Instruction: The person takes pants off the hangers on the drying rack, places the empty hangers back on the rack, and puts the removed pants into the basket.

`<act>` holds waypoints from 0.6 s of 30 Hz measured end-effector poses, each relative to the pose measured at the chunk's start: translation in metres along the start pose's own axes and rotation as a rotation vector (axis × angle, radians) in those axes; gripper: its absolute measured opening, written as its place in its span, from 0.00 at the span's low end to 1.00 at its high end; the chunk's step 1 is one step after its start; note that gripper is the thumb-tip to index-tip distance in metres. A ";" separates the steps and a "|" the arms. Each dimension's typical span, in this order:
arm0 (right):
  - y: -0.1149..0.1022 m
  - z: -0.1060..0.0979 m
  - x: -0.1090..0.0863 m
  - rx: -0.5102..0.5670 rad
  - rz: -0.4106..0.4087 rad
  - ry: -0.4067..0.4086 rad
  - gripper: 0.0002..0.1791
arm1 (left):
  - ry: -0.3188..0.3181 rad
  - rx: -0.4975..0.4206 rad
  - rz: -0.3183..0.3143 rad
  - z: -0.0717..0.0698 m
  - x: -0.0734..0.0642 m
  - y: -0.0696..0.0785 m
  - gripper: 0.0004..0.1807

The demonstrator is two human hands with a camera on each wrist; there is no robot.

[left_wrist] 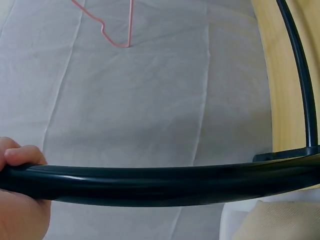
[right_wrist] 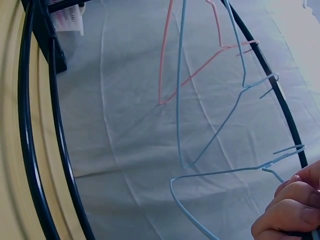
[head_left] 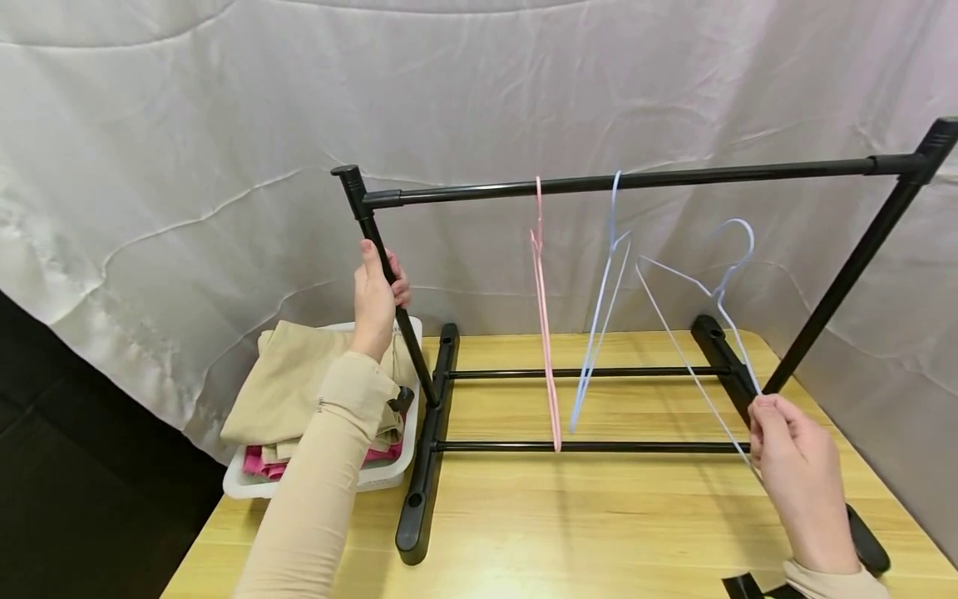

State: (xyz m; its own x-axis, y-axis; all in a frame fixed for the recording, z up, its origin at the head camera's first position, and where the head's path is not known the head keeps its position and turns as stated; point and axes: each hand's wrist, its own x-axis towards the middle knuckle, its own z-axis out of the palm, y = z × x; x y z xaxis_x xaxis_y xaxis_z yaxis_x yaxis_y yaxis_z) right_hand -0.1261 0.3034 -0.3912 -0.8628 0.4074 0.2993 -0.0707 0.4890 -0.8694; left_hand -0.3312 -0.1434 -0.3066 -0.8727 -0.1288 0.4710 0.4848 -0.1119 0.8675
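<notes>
My left hand grips the left upright of a black garment rack, below its top joint. In the left wrist view the fingers wrap round the black tube. My right hand pinches one corner of a light blue wire hanger, held in front of the rack's right side with its hook upward, below the top rail. From that rail hang a pink hanger and another blue hanger. The right wrist view shows the held hanger near the two hanging ones.
A white basket on the left holds folded beige cloth over pink cloth. The rack's feet and lower bars stand on a wooden table. Grey curtain hangs behind.
</notes>
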 end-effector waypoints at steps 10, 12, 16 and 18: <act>-0.015 -0.007 0.009 0.015 -0.053 0.073 0.21 | 0.081 -0.017 0.042 0.002 0.000 -0.003 0.32; -0.018 -0.010 0.010 0.011 -0.055 0.097 0.21 | 0.076 -0.018 0.033 0.005 0.000 -0.004 0.32; -0.024 -0.016 0.013 -0.015 -0.058 0.150 0.21 | 0.053 0.001 0.020 0.011 0.001 -0.007 0.32; -0.028 -0.018 0.016 -0.035 -0.062 0.170 0.22 | 0.053 0.007 0.018 0.015 0.001 -0.008 0.32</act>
State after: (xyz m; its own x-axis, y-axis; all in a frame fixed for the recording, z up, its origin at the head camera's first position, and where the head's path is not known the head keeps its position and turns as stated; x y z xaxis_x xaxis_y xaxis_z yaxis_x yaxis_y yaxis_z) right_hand -0.1287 0.3101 -0.3553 -0.7603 0.4984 0.4165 -0.1011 0.5426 -0.8339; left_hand -0.3365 -0.1281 -0.3108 -0.8593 -0.1823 0.4780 0.5001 -0.1026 0.8599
